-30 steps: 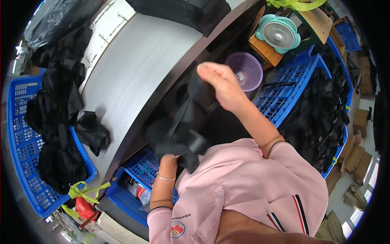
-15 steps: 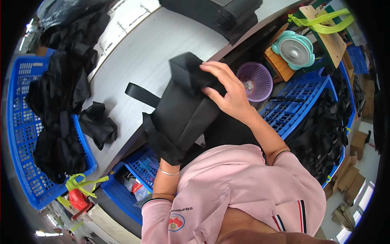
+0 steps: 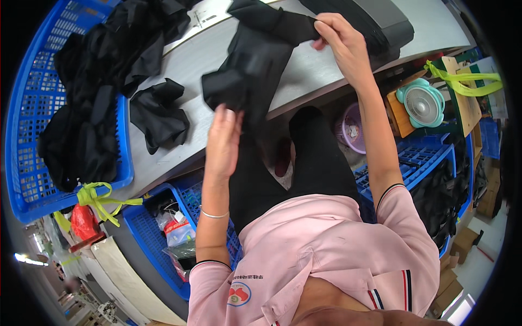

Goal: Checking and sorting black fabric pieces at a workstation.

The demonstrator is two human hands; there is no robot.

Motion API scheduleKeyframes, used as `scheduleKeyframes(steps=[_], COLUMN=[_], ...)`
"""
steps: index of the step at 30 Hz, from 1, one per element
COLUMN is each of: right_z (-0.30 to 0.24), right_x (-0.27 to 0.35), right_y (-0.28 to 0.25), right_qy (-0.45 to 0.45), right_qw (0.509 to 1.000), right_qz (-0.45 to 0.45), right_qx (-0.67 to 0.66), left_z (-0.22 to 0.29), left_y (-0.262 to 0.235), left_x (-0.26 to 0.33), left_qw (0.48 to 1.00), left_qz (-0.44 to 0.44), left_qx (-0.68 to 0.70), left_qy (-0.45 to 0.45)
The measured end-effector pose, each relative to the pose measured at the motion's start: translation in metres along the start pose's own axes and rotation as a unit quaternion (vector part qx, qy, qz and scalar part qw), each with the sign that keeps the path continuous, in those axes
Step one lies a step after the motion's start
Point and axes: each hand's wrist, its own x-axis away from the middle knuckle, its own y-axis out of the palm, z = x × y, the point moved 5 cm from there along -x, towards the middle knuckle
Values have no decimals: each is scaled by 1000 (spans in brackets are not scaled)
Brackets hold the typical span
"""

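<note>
As two hands point(image 3: 223, 141) hold one black garment point(image 3: 255, 65), one loose piece point(image 3: 157, 114) beside, one blue basket point(image 3: 32, 136)

Grey table point(image 3: 179, 60): blue basket point(image 3: 32, 108), black cloth bundle point(image 3: 157, 114), dark machine point(image 3: 375, 22).

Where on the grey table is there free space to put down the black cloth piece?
The grey table is bare between the small black cloth bundle and the black garment that both hands hold, left hand low, right hand high. Another bare patch lies right of the right hand, toward the table's edge. The blue crate is packed with black cloth.
</note>
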Motion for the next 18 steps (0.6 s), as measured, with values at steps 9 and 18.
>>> scheduleKeyframes(steps=[9, 18], right_z=[4, 30], right_x=[75, 70], right_y=[43, 114], right_qy=[55, 113], right_qw=[991, 992], right_qz=[122, -64], right_qx=[-15, -4], left_z=[46, 27], left_y=[-17, 22], left_x=[-4, -73], left_qw=[939, 997], left_qz=[140, -44], left_qx=[-215, 6], left_qy=[231, 58])
